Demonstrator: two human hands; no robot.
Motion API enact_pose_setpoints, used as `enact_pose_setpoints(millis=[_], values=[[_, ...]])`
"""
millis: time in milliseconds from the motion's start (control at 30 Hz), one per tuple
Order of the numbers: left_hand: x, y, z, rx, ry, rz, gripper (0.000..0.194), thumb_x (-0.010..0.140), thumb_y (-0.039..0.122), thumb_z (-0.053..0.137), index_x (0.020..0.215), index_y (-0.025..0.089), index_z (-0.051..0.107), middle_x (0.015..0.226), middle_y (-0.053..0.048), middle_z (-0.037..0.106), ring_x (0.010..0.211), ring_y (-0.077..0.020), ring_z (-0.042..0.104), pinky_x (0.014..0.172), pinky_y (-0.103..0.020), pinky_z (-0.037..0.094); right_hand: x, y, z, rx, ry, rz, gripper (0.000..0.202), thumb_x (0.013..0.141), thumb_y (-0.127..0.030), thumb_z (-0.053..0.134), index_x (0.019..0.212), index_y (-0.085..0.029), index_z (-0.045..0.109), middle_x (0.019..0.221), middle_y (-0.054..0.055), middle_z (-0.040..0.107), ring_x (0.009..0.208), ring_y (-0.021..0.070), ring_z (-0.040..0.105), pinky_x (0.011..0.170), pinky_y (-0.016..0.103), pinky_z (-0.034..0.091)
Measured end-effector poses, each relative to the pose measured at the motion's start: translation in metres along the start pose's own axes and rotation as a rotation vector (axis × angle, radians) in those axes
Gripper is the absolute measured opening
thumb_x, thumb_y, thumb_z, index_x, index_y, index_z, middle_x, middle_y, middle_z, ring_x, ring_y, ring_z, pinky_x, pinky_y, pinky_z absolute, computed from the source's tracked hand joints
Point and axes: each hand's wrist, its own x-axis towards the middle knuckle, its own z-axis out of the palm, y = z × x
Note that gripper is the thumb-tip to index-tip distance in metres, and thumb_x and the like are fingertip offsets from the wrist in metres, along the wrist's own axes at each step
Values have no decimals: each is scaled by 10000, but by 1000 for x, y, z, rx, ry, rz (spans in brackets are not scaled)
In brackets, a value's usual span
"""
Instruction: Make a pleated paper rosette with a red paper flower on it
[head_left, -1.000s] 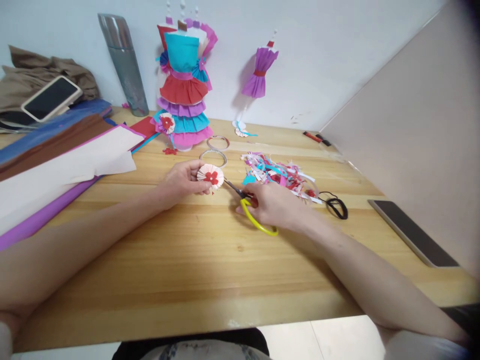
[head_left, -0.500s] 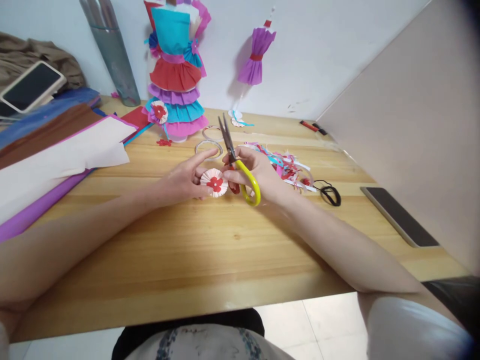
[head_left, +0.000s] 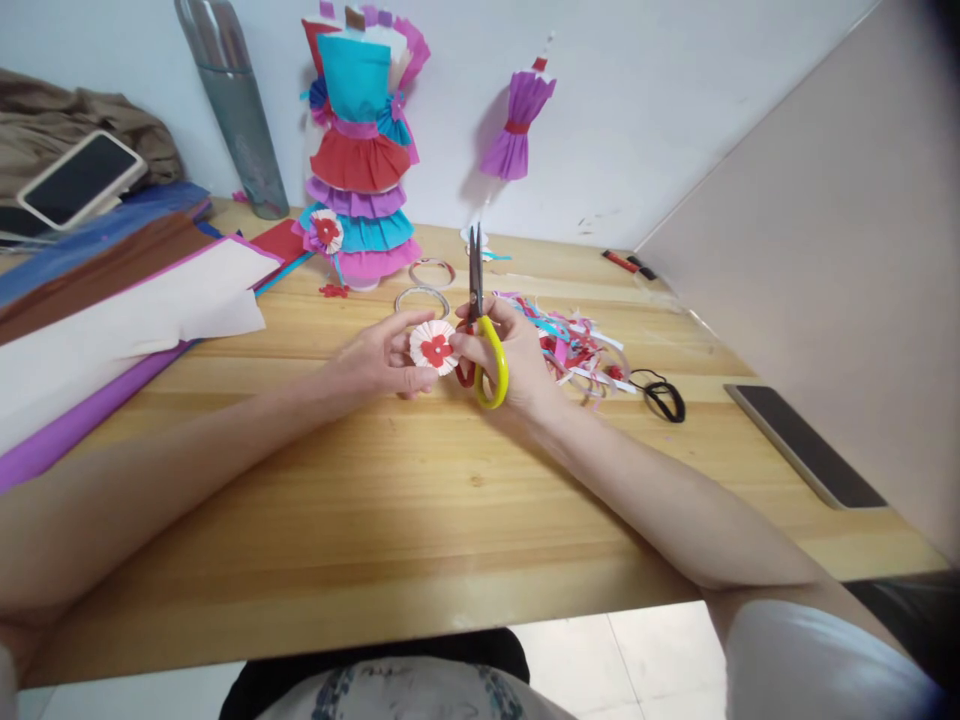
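Between my two hands is a round pleated paper rosette [head_left: 422, 345], pale with a red flower shape and a small white bead at its centre. My left hand [head_left: 382, 360] pinches its left edge between thumb and fingers. My right hand [head_left: 517, 350] is closed around a pair of scissors [head_left: 495, 365] with one yellow and one red handle; the blades point up and lie nearly together. The right thumb touches the rosette's right edge. Just beyond my hands, two rolls of tape [head_left: 433, 272] lie on the wooden table [head_left: 420, 520].
A tiered paper dress [head_left: 360, 165] and a bottle [head_left: 244, 140] stand at the back. A small purple paper dress [head_left: 517, 130] leans there too. Paper scraps [head_left: 577, 345], a black cord [head_left: 666, 400] and a phone [head_left: 806, 445] lie right. Coloured paper sheets [head_left: 150, 300] cover the left.
The scissors have turned from leaning left to nearly upright. Both hands and the rosette stay close together, the rosette tilted slightly differently. The whole view has shifted a little.
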Motion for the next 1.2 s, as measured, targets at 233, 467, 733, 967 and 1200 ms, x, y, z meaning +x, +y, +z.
enact_pose_setpoints(millis=[233, 467, 733, 967, 1200], values=[[-3, -10, 13, 100, 182, 208, 791, 567, 164, 822, 1283, 142, 489, 1233, -131, 637, 1028, -239, 666, 829, -304, 553, -7, 11, 7, 18, 8, -49, 393, 692, -385, 727, 943, -258, 453, 687, -72, 496, 460, 69, 441, 434, 236, 388], [-6, -5, 13, 55, 207, 194, 623, 633, 167, 790, 1211, 180, 559, 1094, -85, 704, 874, -186, 704, 720, -287, 559, -4, 13, 4, 45, 21, -46, 410, 690, -400, 743, 939, -256, 452, 675, -78, 478, 425, 67, 420, 417, 246, 392], [0, -7, 5, 5, 240, 162, 536, 593, 122, 802, 1104, 139, 638, 969, -64, 725, 780, -155, 690, 676, -285, 560, -4, 9, -2, 80, 12, -18, 427, 651, -381, 780, 924, -251, 480, 573, -101, 463, 409, 87, 432, 416, 252, 360], [-1, -5, 3, -38, 211, 170, 496, 609, 166, 818, 1074, 129, 650, 950, -69, 731, 767, -161, 686, 654, -281, 553, -2, 10, -5, 100, -52, -23, 444, 637, -382, 807, 922, -250, 493, 560, -101, 472, 414, 91, 439, 416, 252, 343], [0, -3, -2, 39, 197, 165, 433, 632, 207, 807, 1030, 134, 653, 853, -48, 733, 718, -158, 688, 637, -276, 543, 6, -8, -31, -128, -223, -33, 485, 636, -538, 810, 879, -227, 528, 593, -62, 505, 445, 100, 465, 412, 252, 341]])
